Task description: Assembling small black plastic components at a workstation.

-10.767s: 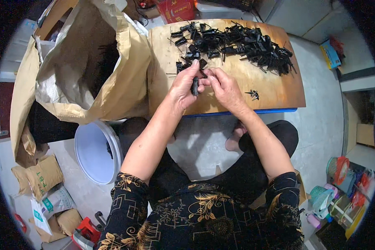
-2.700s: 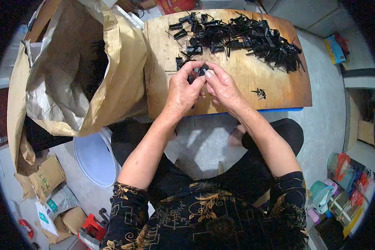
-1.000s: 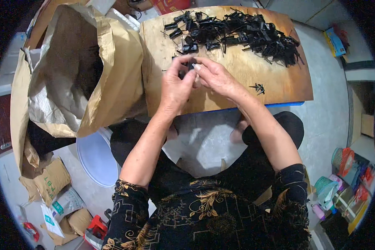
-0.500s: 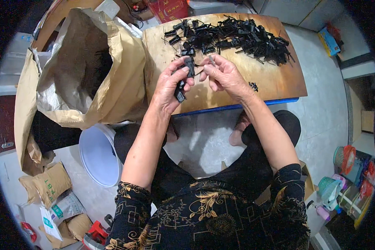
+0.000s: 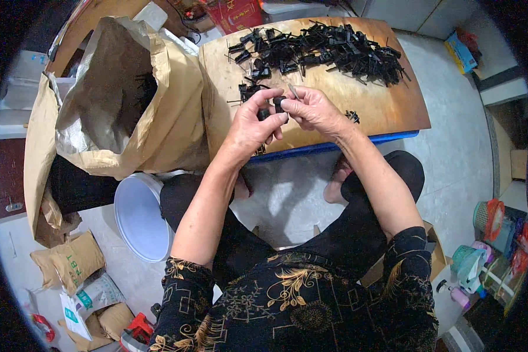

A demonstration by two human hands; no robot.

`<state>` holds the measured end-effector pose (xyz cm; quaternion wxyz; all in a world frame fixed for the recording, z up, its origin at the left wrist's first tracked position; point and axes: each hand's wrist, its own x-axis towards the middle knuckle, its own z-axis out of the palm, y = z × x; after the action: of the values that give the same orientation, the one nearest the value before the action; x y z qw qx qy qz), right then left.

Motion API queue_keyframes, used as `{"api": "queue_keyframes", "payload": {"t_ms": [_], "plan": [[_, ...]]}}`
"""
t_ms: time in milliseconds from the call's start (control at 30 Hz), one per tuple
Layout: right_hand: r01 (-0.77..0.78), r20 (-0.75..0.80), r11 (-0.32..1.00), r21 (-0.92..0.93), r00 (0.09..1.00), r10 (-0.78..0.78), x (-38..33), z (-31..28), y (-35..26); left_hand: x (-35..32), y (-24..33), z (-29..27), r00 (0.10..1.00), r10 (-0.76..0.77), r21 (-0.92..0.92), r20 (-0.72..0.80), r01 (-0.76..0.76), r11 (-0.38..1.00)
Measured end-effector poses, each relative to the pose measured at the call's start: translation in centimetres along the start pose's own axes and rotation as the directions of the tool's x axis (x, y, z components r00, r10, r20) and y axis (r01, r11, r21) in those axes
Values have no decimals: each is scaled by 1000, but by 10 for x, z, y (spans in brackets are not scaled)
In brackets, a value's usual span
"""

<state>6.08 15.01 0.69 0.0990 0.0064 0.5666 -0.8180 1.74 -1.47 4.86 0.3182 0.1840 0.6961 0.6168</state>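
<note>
My left hand (image 5: pixel 249 129) is closed around a small black plastic part (image 5: pixel 278 107), held upright between thumb and fingers just above the near edge of the wooden board (image 5: pixel 387 105). More black shows inside its curled fingers, but its shape is hidden. Meeting it from the right, my right hand (image 5: pixel 317 112) pinches a thin grey blade-like tool (image 5: pixel 293 90) whose tip sticks up past the thumb. The right fingertips touch the black part. Beyond both hands, a heap of similar black parts (image 5: pixel 349 53) with thin stems covers the back of the board.
A large paper sack (image 5: pixel 179 111) with black contents stands open at the left. Below it is a white bucket (image 5: pixel 139 217). Tiny dark scraps (image 5: pixel 352 117) lie right of my hands. Packed bags (image 5: pixel 79 261) sit on the floor at lower left, baskets (image 5: pixel 468 264) at lower right.
My hands have come together, the right fingers now touching the black part. The left hand has turned, and the part below its palm is mostly hidden now. The view has shifted slightly.
</note>
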Motion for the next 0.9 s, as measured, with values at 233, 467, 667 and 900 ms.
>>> {"api": "queue_keyframes", "payload": {"t_ms": [233, 467, 667, 900], "plan": [[-10, -71, 987, -158, 998, -1, -4, 10, 0, 4, -7, 3, 999, 38, 126, -14, -36, 991], [15, -42, 950, -311, 999, -29, -6, 13, 0, 8, -14, -7, 1000, 26, 61, -13, -25, 998], [49, -62, 888, -457, 994, -87, 4, 12, 15, 10, -10, -7, 1000, 8, 135, -30, -4, 991], [59, -100, 831, -554, 986, -136, 13, 17, 21, 18, -30, -11, 979, 185, 336, -84, -147, 930]]}}
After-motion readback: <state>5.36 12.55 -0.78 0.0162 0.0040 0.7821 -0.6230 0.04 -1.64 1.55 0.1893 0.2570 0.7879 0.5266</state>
